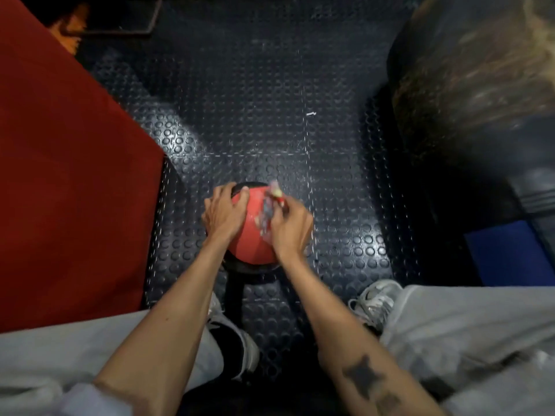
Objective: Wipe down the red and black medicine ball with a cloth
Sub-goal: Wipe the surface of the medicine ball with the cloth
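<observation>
The red and black medicine ball [252, 235] sits on the dark studded floor between my feet, its red panel facing up. My left hand [223, 213] rests on the ball's left side with fingers spread over the top, steadying it. My right hand [289, 225] grips a small patterned cloth [268, 210] and presses it against the ball's upper right surface. The cloth is blurred.
A red mat [69, 181] lies along the left. A large dark punching bag [474, 100] stands at the right, with a blue pad [507, 253] below it. My grey trouser legs and sneakers [375, 301] frame the bottom. The studded rubber floor [255, 100] stretches ahead.
</observation>
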`<state>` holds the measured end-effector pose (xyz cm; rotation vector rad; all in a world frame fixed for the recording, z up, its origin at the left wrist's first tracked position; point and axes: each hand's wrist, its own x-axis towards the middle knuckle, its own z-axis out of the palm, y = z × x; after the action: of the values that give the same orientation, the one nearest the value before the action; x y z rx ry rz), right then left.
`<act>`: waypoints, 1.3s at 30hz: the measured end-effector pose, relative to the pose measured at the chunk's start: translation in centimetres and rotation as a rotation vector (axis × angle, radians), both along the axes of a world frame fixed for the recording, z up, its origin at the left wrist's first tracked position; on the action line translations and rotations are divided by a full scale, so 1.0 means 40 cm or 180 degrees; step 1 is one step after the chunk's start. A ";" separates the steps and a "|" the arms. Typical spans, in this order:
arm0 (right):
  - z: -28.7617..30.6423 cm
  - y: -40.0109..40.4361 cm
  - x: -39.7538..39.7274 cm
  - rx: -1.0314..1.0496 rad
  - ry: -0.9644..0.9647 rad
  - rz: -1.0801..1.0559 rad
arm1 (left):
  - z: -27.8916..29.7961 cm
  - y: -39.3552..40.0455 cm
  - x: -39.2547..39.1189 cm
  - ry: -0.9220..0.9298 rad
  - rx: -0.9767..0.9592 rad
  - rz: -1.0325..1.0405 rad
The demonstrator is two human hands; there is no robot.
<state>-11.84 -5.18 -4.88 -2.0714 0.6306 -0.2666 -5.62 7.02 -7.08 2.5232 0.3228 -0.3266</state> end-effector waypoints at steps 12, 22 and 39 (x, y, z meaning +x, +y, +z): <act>-0.032 -0.027 0.091 -0.0147 0.0392 0.0160 | -0.017 0.030 -0.027 -0.0046 -0.0236 0.0184; -0.012 -0.001 0.063 -0.0186 0.0274 0.0291 | -0.032 0.044 -0.010 -0.0031 -0.0267 0.0154; 0.034 0.043 -0.005 -0.0286 0.0121 0.0655 | -0.009 0.021 -0.105 -0.0187 -0.0179 0.0069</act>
<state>-12.06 -3.45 -3.51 -2.2129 0.4300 -0.1395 -9.82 7.85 -7.43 2.4671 0.3133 -0.2493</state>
